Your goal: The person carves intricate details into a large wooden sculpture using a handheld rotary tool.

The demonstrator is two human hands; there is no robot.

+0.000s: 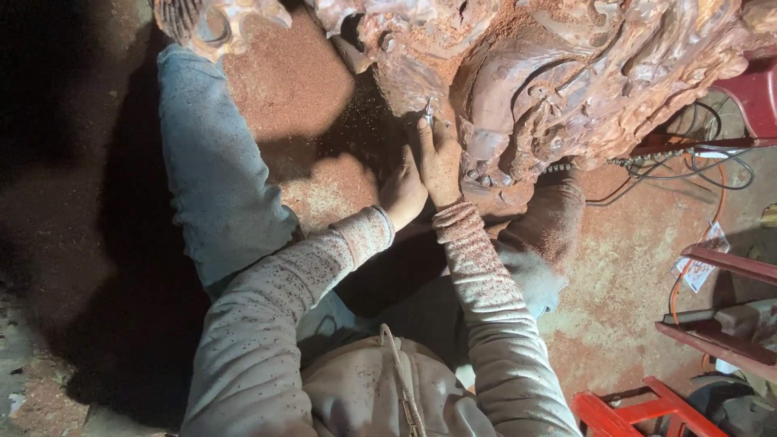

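**Kid:** What are the hands doing?

**Helper:** In the head view, the right hand (439, 162) is closed around a small metal carving tool (427, 112). The tip pokes out just above the fingers and touches the big reddish wood carving (558, 73). The left hand (402, 193) sits right beside it, curled and pressed against the right one, I think to steady it. I cannot tell if it holds anything.

**Kid:** So which step is it?

**Helper:** It looks like cutting fine detail low on the carving. The next bit calls for small, slow pushes, so the tip does not slip.

**Kid:** What else is around?

**Helper:** Red sawdust (291, 89) covers the floor to the left of the hands. Cables (696, 166) lie well off to the right, and red metal frames (631, 409) stand further down on that side. The person's knee (202, 154) is close on the left, so room is tight.
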